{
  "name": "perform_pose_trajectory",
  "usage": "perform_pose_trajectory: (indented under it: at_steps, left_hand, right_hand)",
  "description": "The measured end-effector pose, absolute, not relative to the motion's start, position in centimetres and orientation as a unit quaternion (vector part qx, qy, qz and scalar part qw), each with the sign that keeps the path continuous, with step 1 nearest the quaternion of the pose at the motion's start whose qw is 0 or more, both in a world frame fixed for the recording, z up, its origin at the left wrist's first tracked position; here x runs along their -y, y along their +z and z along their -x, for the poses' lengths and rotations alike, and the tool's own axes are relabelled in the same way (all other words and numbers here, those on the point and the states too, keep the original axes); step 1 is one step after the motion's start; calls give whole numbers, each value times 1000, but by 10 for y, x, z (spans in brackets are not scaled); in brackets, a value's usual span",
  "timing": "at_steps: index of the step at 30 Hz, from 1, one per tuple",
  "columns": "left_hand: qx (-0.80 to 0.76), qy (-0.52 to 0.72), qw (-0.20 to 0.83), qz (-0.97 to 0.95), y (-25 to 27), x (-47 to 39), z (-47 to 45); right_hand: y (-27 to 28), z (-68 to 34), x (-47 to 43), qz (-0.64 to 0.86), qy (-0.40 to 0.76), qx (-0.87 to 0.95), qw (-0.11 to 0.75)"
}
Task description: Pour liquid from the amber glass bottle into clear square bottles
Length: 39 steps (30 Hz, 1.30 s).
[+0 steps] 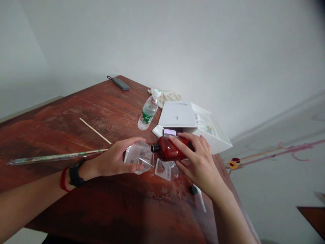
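Right hand [200,159] is wrapped around a brown bottle [170,149], fingers closed over its body, and the bottle lies tipped on its side with the black neck pointing left. Left hand [116,159] clasps a clear plastic cup [139,156], thumb and fingers pressed to its sides, tilted so its mouth meets the bottle neck. A second clear cup [166,169] sits on the wooden table [76,112] just below the bottle, so that's two cups. One water bottle [148,110] stands behind with a white cap and green label; the print is too small to read. One white box [189,120] sits open near the far edge, a phone [169,132] just in front of it, screen lit, nothing legible. One thin stick [95,130] lies alone, one long green-marked rod [56,157] lies by the left wrist. A black cap [193,190] rests near the right forearm. One grey case [121,84] at the far corner, one cloth [167,96] behind the water bottle.
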<state>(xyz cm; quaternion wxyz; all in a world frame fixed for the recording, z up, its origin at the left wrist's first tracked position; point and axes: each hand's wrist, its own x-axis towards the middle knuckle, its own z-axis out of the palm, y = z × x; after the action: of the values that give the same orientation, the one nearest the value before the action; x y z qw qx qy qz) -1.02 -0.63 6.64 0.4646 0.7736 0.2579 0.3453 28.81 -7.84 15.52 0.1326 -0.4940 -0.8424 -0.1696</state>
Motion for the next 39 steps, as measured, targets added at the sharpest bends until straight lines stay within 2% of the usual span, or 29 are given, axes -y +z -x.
perform_pose_trajectory:
  at_steps: [39]
  left_hand:
    - [-263,349,449,-780,69,6,9]
  right_hand:
    - [158,-287,81,495,-177,842,124]
